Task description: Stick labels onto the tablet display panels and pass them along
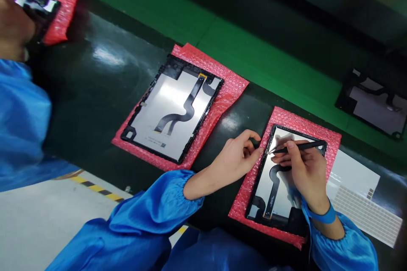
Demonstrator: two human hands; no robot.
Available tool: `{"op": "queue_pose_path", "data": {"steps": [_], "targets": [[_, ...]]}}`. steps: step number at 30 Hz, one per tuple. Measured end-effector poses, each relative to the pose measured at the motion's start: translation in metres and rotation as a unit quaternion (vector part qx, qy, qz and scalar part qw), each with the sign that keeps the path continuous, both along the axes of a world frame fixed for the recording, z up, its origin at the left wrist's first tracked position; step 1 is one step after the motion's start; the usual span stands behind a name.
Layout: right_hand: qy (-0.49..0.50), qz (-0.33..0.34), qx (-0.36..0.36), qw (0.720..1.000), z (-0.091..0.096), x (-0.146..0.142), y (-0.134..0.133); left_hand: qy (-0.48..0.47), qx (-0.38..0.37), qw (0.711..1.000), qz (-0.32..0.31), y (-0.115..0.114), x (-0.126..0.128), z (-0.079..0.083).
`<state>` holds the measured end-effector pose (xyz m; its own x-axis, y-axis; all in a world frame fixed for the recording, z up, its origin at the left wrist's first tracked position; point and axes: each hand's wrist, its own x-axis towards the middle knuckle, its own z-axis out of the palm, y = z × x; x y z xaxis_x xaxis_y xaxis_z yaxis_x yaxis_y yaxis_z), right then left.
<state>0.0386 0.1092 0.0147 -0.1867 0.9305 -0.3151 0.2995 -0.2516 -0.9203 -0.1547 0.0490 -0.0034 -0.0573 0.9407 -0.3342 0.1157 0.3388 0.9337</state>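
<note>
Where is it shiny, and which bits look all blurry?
Head view: bright glare on the dark table and the middle screen, probably from lamps overhead; head view: the co-worker's hand at top left looks smeared, while the left hand and right hand look clearer.

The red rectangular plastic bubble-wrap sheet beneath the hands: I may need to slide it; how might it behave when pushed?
The bubble-wrap sheet probably flexes, given its crinkled surface. It is likely light, being thin bubbled film. The rectangular, black-framed silver panel resting on it could ride along or slip.
</note>
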Motion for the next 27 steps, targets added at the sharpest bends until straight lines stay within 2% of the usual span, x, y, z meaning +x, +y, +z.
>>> {"op": "queue_pose_path", "data": {"steps": [16, 21, 27], "targets": [[0.004, 0.002, -0.014, 1.0, -0.003, 0.002, -0.002, 0.022, -0.005, 1.0, 0.005, 0.001, 0.002, 0.003], [0.004, 0.003, -0.016, 1.0, -0.005, 0.002, -0.002, 0.078, -0.019, 0.997, 0.018, 0.005, 0.008, 0.001], [0.037, -0.031, -0.005, 0.999, -0.005, 0.0, -0.001, 0.134, -0.026, 0.991, 0.009, 0.01, 0.011, 0.004]]}}
